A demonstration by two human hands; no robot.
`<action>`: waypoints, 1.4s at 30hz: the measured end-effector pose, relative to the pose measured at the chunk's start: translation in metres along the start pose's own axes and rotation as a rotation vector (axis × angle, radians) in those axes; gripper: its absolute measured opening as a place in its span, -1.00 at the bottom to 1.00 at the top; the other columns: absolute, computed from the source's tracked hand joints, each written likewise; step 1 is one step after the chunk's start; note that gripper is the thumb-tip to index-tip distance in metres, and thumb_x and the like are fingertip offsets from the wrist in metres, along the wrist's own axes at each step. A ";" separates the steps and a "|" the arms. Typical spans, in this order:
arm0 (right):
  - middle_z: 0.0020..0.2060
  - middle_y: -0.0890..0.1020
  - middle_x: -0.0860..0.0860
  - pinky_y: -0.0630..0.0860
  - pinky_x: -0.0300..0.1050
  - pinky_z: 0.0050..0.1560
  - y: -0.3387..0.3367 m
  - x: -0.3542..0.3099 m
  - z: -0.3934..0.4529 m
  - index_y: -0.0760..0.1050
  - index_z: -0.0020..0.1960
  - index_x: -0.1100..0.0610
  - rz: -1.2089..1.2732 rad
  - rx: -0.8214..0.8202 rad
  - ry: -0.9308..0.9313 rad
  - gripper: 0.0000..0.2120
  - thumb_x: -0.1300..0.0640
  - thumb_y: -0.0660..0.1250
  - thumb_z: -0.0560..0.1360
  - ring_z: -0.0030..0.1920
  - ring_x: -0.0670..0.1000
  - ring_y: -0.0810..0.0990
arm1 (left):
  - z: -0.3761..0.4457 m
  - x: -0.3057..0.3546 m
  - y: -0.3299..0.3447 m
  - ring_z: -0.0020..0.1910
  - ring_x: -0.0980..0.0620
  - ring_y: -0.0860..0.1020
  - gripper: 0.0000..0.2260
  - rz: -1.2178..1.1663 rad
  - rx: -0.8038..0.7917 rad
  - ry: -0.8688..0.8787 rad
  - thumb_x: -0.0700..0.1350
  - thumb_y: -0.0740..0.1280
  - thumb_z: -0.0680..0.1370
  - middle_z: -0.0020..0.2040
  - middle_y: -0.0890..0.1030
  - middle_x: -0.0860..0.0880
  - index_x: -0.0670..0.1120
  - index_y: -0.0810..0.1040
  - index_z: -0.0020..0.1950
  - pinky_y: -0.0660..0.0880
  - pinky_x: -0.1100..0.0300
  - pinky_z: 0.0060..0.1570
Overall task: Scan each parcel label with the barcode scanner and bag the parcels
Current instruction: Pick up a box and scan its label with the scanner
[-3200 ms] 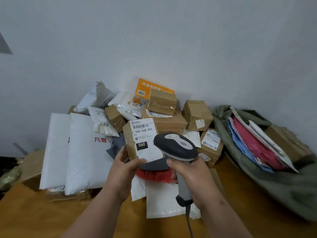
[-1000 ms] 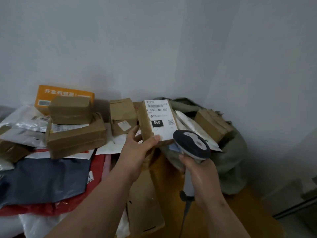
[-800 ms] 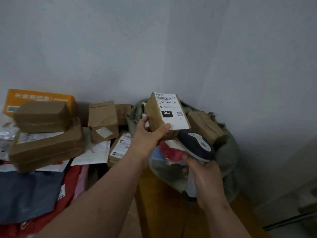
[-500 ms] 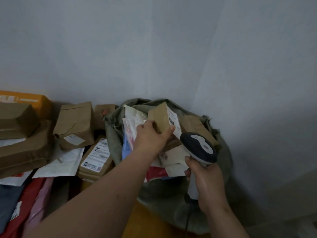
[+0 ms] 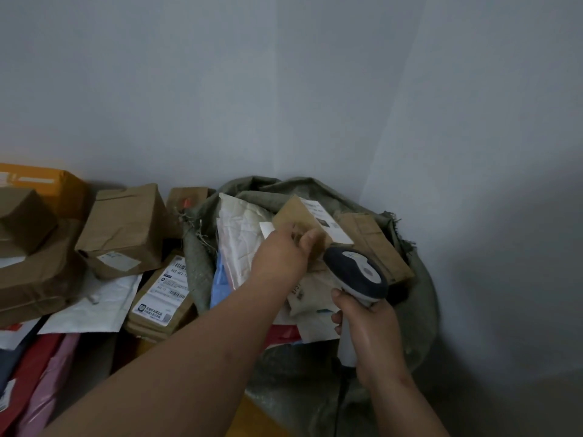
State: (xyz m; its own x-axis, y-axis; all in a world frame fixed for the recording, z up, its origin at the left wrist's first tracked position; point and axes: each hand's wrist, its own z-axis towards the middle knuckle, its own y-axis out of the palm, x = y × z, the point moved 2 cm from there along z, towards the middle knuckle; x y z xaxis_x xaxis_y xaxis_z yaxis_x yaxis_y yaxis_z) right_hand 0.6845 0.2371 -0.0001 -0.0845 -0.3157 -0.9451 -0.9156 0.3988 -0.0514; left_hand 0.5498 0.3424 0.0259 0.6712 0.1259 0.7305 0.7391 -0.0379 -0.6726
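A grey-green woven sack (image 5: 422, 298) stands open in the corner, stuffed with white mailers, a blue one, a red one and a brown box (image 5: 375, 244). The left hand (image 5: 280, 257) reaches into its mouth, fingers pinching a brown cardboard parcel (image 5: 299, 216) with a white printed label, tilted atop the sack's contents. The right hand (image 5: 369, 323) has its fingers wrapped round the grip of one grey-and-dark barcode scanner (image 5: 356, 272), just beside the parcel. Left of the sack, at least five brown boxes (image 5: 123, 228) and one orange box (image 5: 60, 190) are piled.

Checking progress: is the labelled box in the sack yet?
In, but not released: the box sits among parcels inside the sack, left hand gripping it.
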 end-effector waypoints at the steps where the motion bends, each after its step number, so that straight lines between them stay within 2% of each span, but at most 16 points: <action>1: -0.30 0.65 -0.02 0.42 -0.17 -0.28 0.002 0.001 -0.001 0.52 -0.02 -0.06 -0.003 -0.006 0.004 -0.82 0.08 0.50 0.46 -0.23 -0.04 0.62 | 0.000 -0.002 -0.003 0.30 -0.10 0.50 -0.49 -0.014 0.001 0.006 0.22 0.15 0.63 0.38 0.51 -0.08 -0.01 0.33 0.51 0.40 0.09 0.19; 4: -0.36 0.66 -0.07 0.44 -0.21 -0.31 0.007 0.001 -0.006 0.53 -0.04 -0.08 -0.002 -0.016 0.002 -0.83 0.07 0.50 0.46 -0.31 -0.10 0.63 | -0.004 -0.011 -0.015 0.29 -0.02 0.50 -0.53 -0.032 0.033 0.049 0.13 0.20 0.65 0.38 0.50 -0.03 -0.01 0.34 0.52 0.35 0.17 0.13; 7: -0.31 0.67 -0.08 0.47 -0.23 -0.31 0.015 -0.001 -0.018 0.53 0.01 -0.09 -0.004 -0.026 -0.020 -0.80 0.07 0.50 0.46 -0.33 -0.18 0.65 | -0.015 -0.024 -0.034 0.13 0.11 0.51 -0.56 -0.100 0.069 0.069 0.06 0.28 0.62 0.31 0.53 0.03 0.01 0.37 0.49 0.37 0.20 0.06; 10: -0.19 0.68 -0.07 0.52 -0.19 -0.23 0.022 0.001 -0.038 0.54 0.07 -0.07 0.022 -0.008 -0.032 -0.75 0.09 0.51 0.45 -0.18 -0.09 0.67 | -0.033 -0.043 -0.054 -0.07 0.24 0.50 -0.61 -0.176 0.113 0.057 0.02 0.29 0.62 0.14 0.57 0.11 0.03 0.42 0.45 0.45 0.20 -0.05; 12: -0.09 0.67 -0.06 0.52 -0.21 -0.21 0.030 0.002 -0.058 0.54 0.08 -0.11 0.036 -0.013 -0.035 -0.75 0.08 0.50 0.45 -0.08 -0.04 0.66 | -0.050 -0.060 -0.066 -0.13 0.28 0.48 -0.65 -0.222 0.128 0.030 0.01 0.29 0.63 0.00 0.53 0.21 0.04 0.45 0.42 0.42 0.29 -0.18; 14: -0.13 0.69 -0.08 0.51 -0.18 -0.21 0.044 0.004 -0.079 0.55 0.05 -0.13 0.032 -0.038 -0.044 -0.77 0.07 0.50 0.45 -0.11 -0.04 0.66 | -0.068 -0.081 -0.081 -0.09 0.25 0.48 -0.68 -0.257 0.149 0.000 0.01 0.29 0.63 0.04 0.55 0.19 0.05 0.47 0.39 0.40 0.32 -0.17; 16: -0.25 0.69 -0.05 0.50 -0.16 -0.25 0.063 0.006 -0.101 0.58 0.04 -0.04 -0.008 -0.084 -0.032 -0.80 0.07 0.50 0.45 -0.21 -0.04 0.65 | -0.088 -0.105 -0.102 -0.02 0.17 0.51 -0.70 -0.289 0.188 -0.041 0.01 0.29 0.63 0.10 0.57 0.12 0.04 0.49 0.36 0.46 0.22 -0.07; 19: -0.39 0.66 -0.06 0.50 -0.23 -0.38 0.102 0.013 -0.135 0.61 0.03 0.05 -0.037 -0.178 -0.022 -0.83 0.12 0.51 0.45 -0.37 -0.09 0.62 | -0.120 -0.153 -0.142 -0.07 0.14 0.54 -0.70 -0.299 0.291 -0.099 -0.01 0.29 0.63 -0.02 0.55 0.14 0.00 0.52 0.36 0.49 0.16 -0.10; 21: -0.39 0.67 -0.07 0.52 -0.23 -0.36 0.130 0.021 -0.159 0.61 0.02 0.04 -0.084 -0.239 -0.031 -0.83 0.11 0.51 0.46 -0.37 -0.10 0.63 | -0.142 -0.188 -0.169 -0.10 0.20 0.51 -0.72 -0.303 0.346 -0.150 -0.02 0.28 0.63 -0.04 0.54 0.17 0.00 0.52 0.34 0.48 0.18 -0.11; 25: -0.39 0.67 -0.03 0.49 -0.16 -0.29 0.177 0.041 -0.204 0.61 -0.06 0.04 -0.187 -0.337 -0.014 -0.84 0.05 0.53 0.42 -0.33 -0.07 0.64 | -0.180 -0.249 -0.214 0.06 0.07 0.54 -0.71 -0.327 0.428 -0.258 -0.04 0.30 0.62 0.11 0.59 0.07 -0.02 0.53 0.34 0.47 0.14 0.02; 28: -0.47 0.62 -0.06 0.48 -0.12 -0.30 0.203 0.048 -0.227 0.62 -0.13 0.10 -0.226 -0.401 -0.021 -0.87 0.07 0.53 0.42 -0.43 -0.10 0.59 | -0.201 -0.282 -0.236 -0.06 0.08 0.56 -0.75 -0.329 0.479 -0.298 -0.05 0.31 0.60 -0.03 0.61 0.10 -0.06 0.57 0.26 0.41 0.21 -0.09; 31: -0.48 0.61 -0.03 0.50 -0.11 -0.30 0.221 0.043 -0.239 0.62 -0.18 0.10 -0.244 -0.453 -0.040 -0.89 0.09 0.52 0.42 -0.44 -0.07 0.59 | -0.211 -0.302 -0.254 -0.05 0.05 0.53 -0.74 -0.354 0.512 -0.346 -0.06 0.31 0.59 0.07 0.65 -0.01 -0.09 0.57 0.26 0.39 0.18 -0.06; 33: -0.43 0.65 -0.04 0.56 -0.04 -0.22 0.231 0.037 -0.240 0.65 -0.12 0.04 -0.236 -0.460 -0.066 -0.91 0.08 0.53 0.42 -0.41 -0.09 0.62 | -0.211 -0.310 -0.264 -0.03 0.04 0.50 -0.73 -0.362 0.529 -0.369 -0.06 0.31 0.59 0.10 0.63 -0.04 -0.10 0.56 0.26 0.38 0.16 -0.05; 36: -0.40 0.68 -0.07 0.61 0.04 -0.11 0.243 0.028 -0.234 0.63 0.01 0.02 -0.240 -0.469 -0.080 -0.80 0.04 0.53 0.42 -0.33 -0.07 0.66 | -0.204 -0.315 -0.273 -0.04 0.05 0.49 -0.71 -0.357 0.555 -0.381 -0.05 0.31 0.60 0.09 0.62 -0.01 -0.10 0.54 0.29 0.37 0.17 -0.05; 40: -0.41 0.67 -0.07 0.61 0.07 -0.09 0.258 0.017 -0.224 0.60 0.00 -0.03 -0.241 -0.507 -0.098 -0.82 0.03 0.52 0.43 -0.27 -0.01 0.67 | -0.193 -0.314 -0.282 -0.23 0.20 0.49 -0.72 -0.355 0.587 -0.366 -0.06 0.31 0.60 -0.13 0.56 0.17 -0.06 0.53 0.30 0.34 0.28 -0.30; 42: -0.40 0.67 -0.04 0.60 -0.02 -0.18 0.268 0.012 -0.220 0.60 -0.03 -0.01 -0.242 -0.529 -0.102 -0.83 0.04 0.52 0.42 -0.27 0.00 0.66 | -0.184 -0.313 -0.290 -0.24 0.21 0.50 -0.69 -0.359 0.594 -0.344 -0.05 0.32 0.59 -0.13 0.56 0.14 -0.06 0.51 0.32 0.36 0.26 -0.32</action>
State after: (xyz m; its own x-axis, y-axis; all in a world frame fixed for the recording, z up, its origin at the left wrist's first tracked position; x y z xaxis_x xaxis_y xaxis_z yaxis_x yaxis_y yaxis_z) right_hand 0.3519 0.1503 0.0464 0.1653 -0.2492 -0.9542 -0.9781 -0.1656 -0.1262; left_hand 0.1360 0.1316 0.0144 0.2687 0.3349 0.9031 0.6884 0.5890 -0.4233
